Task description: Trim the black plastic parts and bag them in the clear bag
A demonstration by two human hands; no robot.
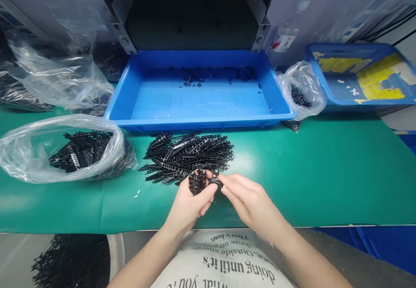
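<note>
My left hand (pixel 188 203) is closed around a bundle of black plastic strips (pixel 197 181), whose looped ends face up. My right hand (pixel 245 194) meets it from the right, thumb and fingertips pinched on a small black plastic piece (pixel 216 176) by the left thumb. Whether that piece is joined to the bundle is too small to tell. Just beyond both hands lies a loose pile of black plastic strips (pixel 191 153) on the green tabletop (pixel 308 175).
Behind the pile stands a blue tray (pixel 201 125) with black bits inside. Open plastic bags of black parts, one (pixel 126 158) at left and one (pixel 316 101) at right, flank it. A blue basket (pixel 364 101) is back right. Below the table's left edge sits a tub (pixel 117 253) of black pieces.
</note>
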